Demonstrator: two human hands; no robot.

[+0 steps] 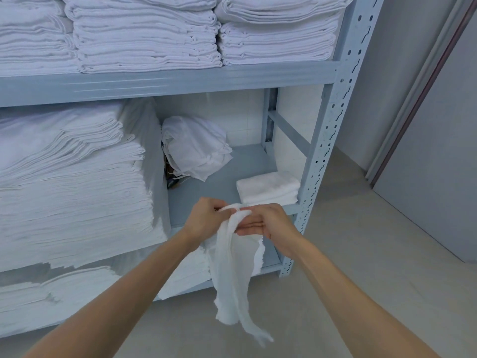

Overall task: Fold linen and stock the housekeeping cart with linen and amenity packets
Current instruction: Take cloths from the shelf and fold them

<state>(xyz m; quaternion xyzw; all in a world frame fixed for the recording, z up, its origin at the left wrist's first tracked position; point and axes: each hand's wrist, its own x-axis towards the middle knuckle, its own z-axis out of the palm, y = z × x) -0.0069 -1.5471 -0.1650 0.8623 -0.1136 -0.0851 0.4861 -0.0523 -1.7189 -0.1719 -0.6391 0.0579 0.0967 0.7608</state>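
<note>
A small white towel [233,275] hangs loose in front of the middle shelf, its lower end trailing toward the floor. My left hand [205,219] grips its top edge with curled fingers. My right hand [265,223] holds the same top edge from the right, fingers laid along the cloth and thumb over it. The two hands meet at the towel's top. A small stack of folded white towels [268,188] sits on the middle shelf just behind my right hand.
A grey metal rack [325,140] holds tall stacks of folded white linen [72,182] at left and towels [147,34] on the upper shelf. A crumpled white bundle [196,148] lies at the shelf's back. Bare floor [374,241] and a grey door [438,151] lie right.
</note>
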